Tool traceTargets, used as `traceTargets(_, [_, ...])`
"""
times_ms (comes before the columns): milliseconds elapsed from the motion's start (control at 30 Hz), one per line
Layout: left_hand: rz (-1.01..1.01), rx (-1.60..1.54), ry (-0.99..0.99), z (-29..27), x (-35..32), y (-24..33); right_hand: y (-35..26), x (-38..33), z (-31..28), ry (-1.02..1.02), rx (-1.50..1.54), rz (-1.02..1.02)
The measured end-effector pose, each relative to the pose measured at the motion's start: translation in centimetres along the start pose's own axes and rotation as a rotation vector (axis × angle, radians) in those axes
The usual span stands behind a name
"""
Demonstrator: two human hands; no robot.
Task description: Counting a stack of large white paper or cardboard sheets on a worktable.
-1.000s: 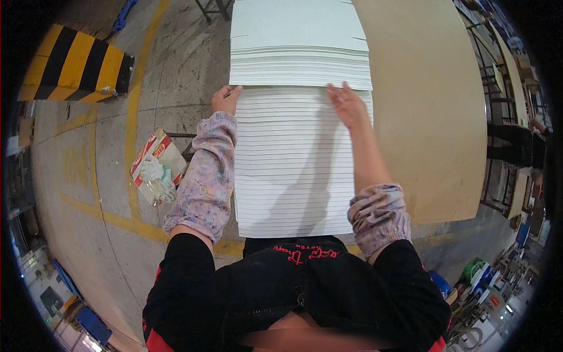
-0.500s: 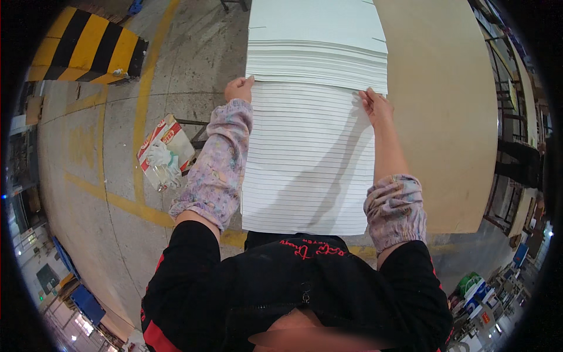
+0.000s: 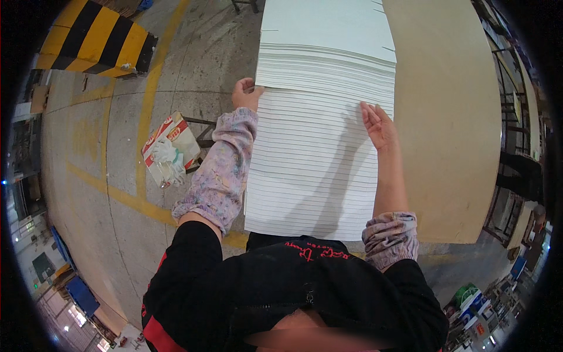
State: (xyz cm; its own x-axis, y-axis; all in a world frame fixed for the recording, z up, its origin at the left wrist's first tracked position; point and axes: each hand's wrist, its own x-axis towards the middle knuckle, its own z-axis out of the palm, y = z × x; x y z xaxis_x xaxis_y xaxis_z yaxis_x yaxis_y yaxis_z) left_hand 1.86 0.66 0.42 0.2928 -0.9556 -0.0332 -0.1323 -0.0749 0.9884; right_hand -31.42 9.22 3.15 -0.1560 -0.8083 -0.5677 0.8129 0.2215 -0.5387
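Large lined paper sheets [image 3: 311,176] lie before me, ruled with dark lines across. Over their far part lies a stack of white sheets [image 3: 328,67], its near edges stepped like a fan. My left hand [image 3: 246,95] is at the left edge of the paper, beside the near edge of the stack. Its thumb points onto the paper, apart from the forefinger. Above the right side of the lined paper is my right hand [image 3: 380,126], open, fingers loosely stretched and nothing held. Patterned sleeve covers [image 3: 226,170] are on both forearms.
A tan board surface [image 3: 446,129] extends to the right of the paper. On the left, a carton piece [image 3: 186,141] with white gloves [image 3: 167,157] on it rests on a dark stand. A yellow-and-black striped block [image 3: 94,41] stands on the floor at the far left.
My right hand has let go of the stack's near edge and drawn back toward me, its fingers opening. The left thumb and forefinger have parted at the left edge. The whole view has shifted slightly.
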Motion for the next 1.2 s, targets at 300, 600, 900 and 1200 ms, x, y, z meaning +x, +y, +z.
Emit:
traceTargets(300, [0.056,0.354,-0.022,-1.4,1.7,-1.5,0.8,0.4,0.3,-0.13,0.071,0.114])
traceTargets(600, [-0.061,0.408,-0.079,-0.7,1.1,0.3,-2.2,3.3,-3.1,0.078,-0.217,-0.103])
traceTargets(900, [-0.072,0.436,0.038,-1.0,1.5,-0.3,-1.9,3.7,-1.6,0.29,-0.454,-0.187])
traceTargets(1200, [0.03,0.379,-0.066,-1.1,1.2,0.0,-2.2,1.8,-1.9,0.092,-0.583,-0.026])
